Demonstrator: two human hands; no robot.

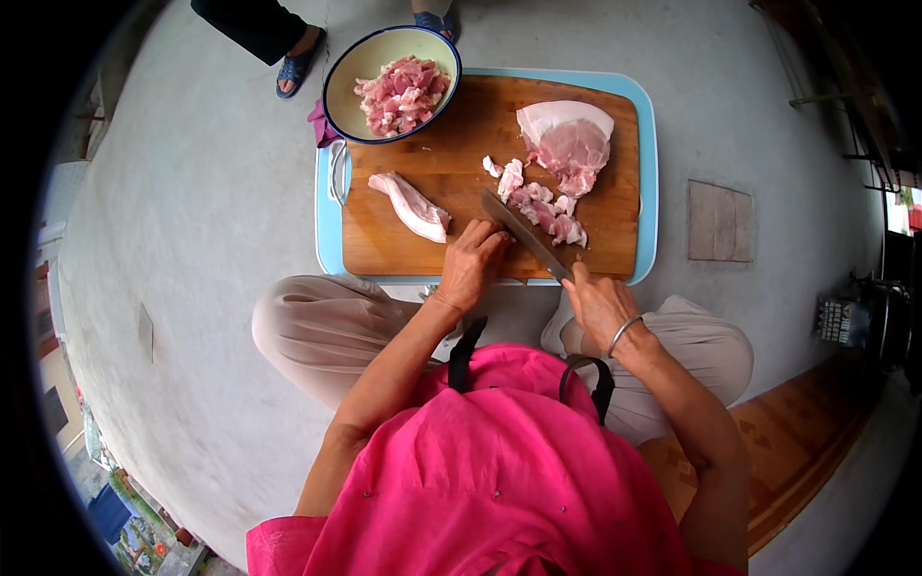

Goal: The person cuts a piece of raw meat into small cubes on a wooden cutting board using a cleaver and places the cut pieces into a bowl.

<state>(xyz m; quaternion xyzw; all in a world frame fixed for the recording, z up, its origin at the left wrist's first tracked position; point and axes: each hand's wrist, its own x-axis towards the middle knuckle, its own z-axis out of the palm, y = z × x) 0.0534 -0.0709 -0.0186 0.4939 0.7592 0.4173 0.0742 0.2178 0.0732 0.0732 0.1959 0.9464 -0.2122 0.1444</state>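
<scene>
My right hand (599,305) grips the handle of a kitchen knife, probably a cleaver (526,237), whose blade slants up and left across the wooden cutting board (461,263). Curled on the board beside the blade's left face is my left hand (470,261); whether its fingers hold something is hidden. Cut pieces of raw meat (542,205) lie just past the blade. A larger raw chunk, apparently pork (569,140), sits behind them with its pale fat or skin at the far side. Left of my left hand rests a pale strip of fat or skin (410,205).
An enamel basin (338,93) with a blue rim holds cut meat (403,93) over the board's far left corner. Purple cloth (323,124) pokes out beneath it. A light-blue tray-like edge (648,180) surrounds the board. Another person's sandalled foot (297,68) stands beyond.
</scene>
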